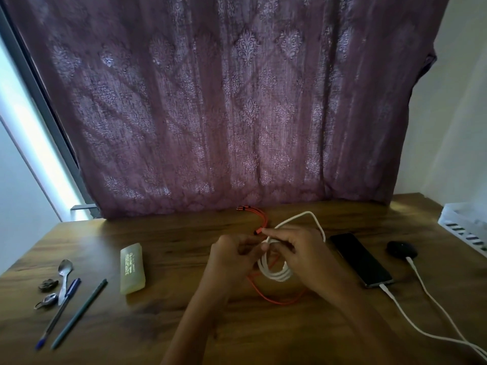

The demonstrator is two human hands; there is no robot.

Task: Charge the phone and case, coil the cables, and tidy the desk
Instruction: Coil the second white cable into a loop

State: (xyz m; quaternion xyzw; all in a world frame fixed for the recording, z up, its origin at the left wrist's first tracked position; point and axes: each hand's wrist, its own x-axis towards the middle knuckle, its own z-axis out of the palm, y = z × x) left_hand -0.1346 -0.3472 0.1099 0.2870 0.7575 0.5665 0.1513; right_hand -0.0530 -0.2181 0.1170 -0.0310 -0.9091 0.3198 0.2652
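A white cable (275,272) is wound into several loops above the middle of the wooden desk (168,238). My left hand (232,256) pinches the coil from the left. My right hand (297,251) grips its top, and a free loop arcs up behind it. An orange multi-head cable (263,219) lies under the hands, its heads toward the curtain. To the right a black phone (359,259) lies with a white charging cable (400,306) plugged into its near end. A small black case (402,249) farther right has a second white cable (424,283) plugged in.
On the left lie a pale yellow plastic box (132,268), a spoon (64,272), two pens (79,313) and small metal bits (47,292). A white tray (463,225) stands at the right edge. A purple patterned curtain (224,101) hangs behind the desk.
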